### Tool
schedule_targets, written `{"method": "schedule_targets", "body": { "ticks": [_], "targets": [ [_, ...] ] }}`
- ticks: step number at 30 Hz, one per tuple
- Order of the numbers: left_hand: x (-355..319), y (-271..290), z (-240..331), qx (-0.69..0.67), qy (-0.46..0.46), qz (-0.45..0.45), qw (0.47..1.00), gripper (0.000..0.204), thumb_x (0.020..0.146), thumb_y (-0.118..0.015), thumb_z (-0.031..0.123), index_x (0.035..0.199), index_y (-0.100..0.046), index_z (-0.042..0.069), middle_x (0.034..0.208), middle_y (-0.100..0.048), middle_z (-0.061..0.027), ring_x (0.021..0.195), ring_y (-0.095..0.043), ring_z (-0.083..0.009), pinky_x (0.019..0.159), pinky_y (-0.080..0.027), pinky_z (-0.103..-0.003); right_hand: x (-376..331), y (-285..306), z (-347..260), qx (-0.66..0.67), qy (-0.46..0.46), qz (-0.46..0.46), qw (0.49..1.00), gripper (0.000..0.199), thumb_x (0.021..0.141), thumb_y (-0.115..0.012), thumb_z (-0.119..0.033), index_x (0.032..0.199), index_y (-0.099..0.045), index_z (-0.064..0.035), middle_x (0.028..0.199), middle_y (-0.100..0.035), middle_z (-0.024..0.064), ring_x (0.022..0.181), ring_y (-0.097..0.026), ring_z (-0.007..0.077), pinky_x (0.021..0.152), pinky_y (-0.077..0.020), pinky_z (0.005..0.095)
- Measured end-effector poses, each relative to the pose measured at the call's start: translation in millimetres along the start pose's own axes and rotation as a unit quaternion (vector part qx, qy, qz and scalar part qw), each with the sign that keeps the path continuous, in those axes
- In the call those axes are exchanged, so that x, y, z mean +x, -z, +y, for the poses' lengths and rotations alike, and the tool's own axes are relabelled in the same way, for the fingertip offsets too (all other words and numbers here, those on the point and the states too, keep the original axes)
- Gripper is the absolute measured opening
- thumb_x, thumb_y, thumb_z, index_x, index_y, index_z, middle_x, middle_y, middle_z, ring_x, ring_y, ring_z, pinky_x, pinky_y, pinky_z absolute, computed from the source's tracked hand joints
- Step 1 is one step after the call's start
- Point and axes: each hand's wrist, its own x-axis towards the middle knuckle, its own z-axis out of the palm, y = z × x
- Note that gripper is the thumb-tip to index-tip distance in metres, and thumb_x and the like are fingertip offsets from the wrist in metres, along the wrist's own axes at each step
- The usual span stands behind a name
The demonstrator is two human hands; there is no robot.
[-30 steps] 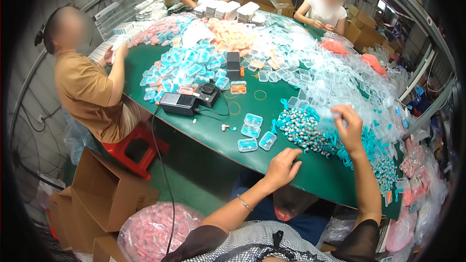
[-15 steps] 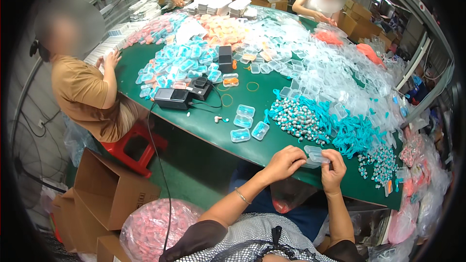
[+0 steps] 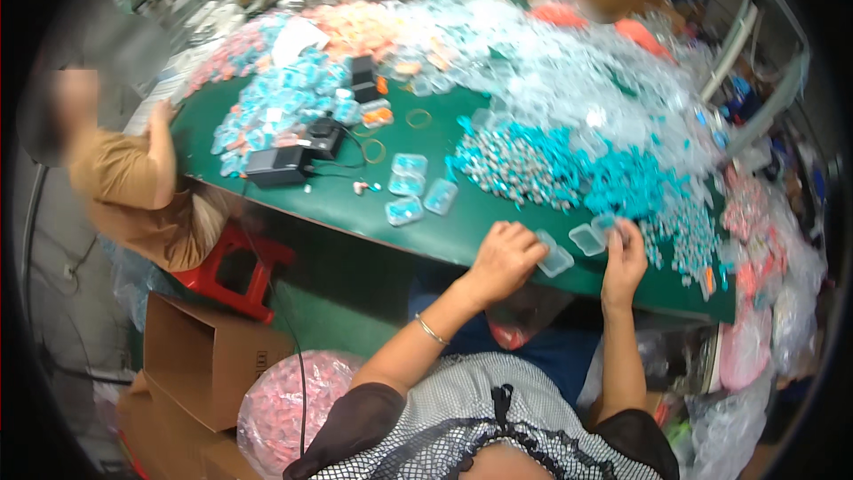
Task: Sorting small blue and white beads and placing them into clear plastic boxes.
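Over the near table edge, my left hand (image 3: 503,261) pinches a small clear plastic case (image 3: 556,260) at its fingertips. A little to the right, my right hand (image 3: 625,265) grips another clear plastic case (image 3: 586,240), which hangs open with its two halves spread. Just beyond my hands lies a heap of small grey-and-teal pieces (image 3: 520,164). Beside it is a pile of teal strips (image 3: 626,182), with more small grey-and-teal pieces (image 3: 689,236) to the right. Several closed cases with teal contents (image 3: 407,185) rest on the table left of my hands.
The green table (image 3: 342,224) also bears black boxy devices (image 3: 277,165), a pile of teal-filled cases (image 3: 289,98) and a wide heap of clear cases (image 3: 551,62). A person in brown (image 3: 133,173) sits at left; others work across. Cartons (image 3: 191,364) and a bag of pink pieces (image 3: 298,409) stand below.
The clear cases held together between my hands are now apart, one in each hand. My hands have moved slightly apart. The whole view has shifted and blurred.
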Motion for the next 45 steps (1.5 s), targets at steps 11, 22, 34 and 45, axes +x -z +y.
{"method": "schedule_targets", "body": {
  "ticks": [11,22,34,45],
  "targets": [
    [4.8,10.7,10.7,-0.067,0.028,-0.046,0.996,0.029,0.071,-0.073,0.013,0.099,-0.066,0.009,0.103,-0.062,-0.0075,0.1,-0.056,-0.0295,0.085,-0.044,-0.044,2.3,45.4,8.8,-0.199,-0.11,-0.065,0.972,0.024,0.091,-0.064,-0.003,0.115,-0.065,-0.0012,0.089,-0.065,0.0038,0.07,-0.054,0.0052,0.064,-0.0463,0.0233],
    [19.1,-3.4,-7.7,-0.113,0.016,-0.062,0.992,0.029,0.073,-0.077,0.018,0.098,-0.068,0.006,0.106,-0.063,-0.0123,0.102,-0.057,-0.0328,0.085,-0.049,-0.042,-7.3,42.1,-7.2,-0.319,0.107,-0.18,0.924,0.022,0.082,-0.071,-0.01,0.103,-0.068,-0.0047,0.108,-0.064,0.0115,0.102,-0.059,0.0312,0.089,-0.0477,0.0398],
    [30.8,-5.8,-43.5,0.114,0.156,-0.033,0.981,0.012,0.08,-0.072,0.009,0.092,-0.068,0.011,0.086,-0.063,-0.008,0.076,-0.064,-0.0302,0.065,-0.051,-0.041,-5.0,35.0,-2.2,-0.321,0.119,-0.16,0.926,0.017,0.081,-0.071,-0.009,0.097,-0.07,-0.0052,0.103,-0.066,0.0102,0.1,-0.06,0.0296,0.087,-0.0482,0.0389],
    [8.5,5.7,-25.3,0.07,0.262,-0.03,0.962,0.01,0.081,-0.071,0.013,0.081,-0.063,0.006,0.077,-0.062,-0.0095,0.069,-0.063,-0.0302,0.061,-0.049,-0.04,-6.5,29.5,-8.0,-0.303,0.123,-0.131,0.936,0.015,0.081,-0.07,-0.008,0.096,-0.069,-0.0049,0.102,-0.066,0.0103,0.099,-0.06,0.0298,0.086,-0.0487,0.0389]
  ]
}}
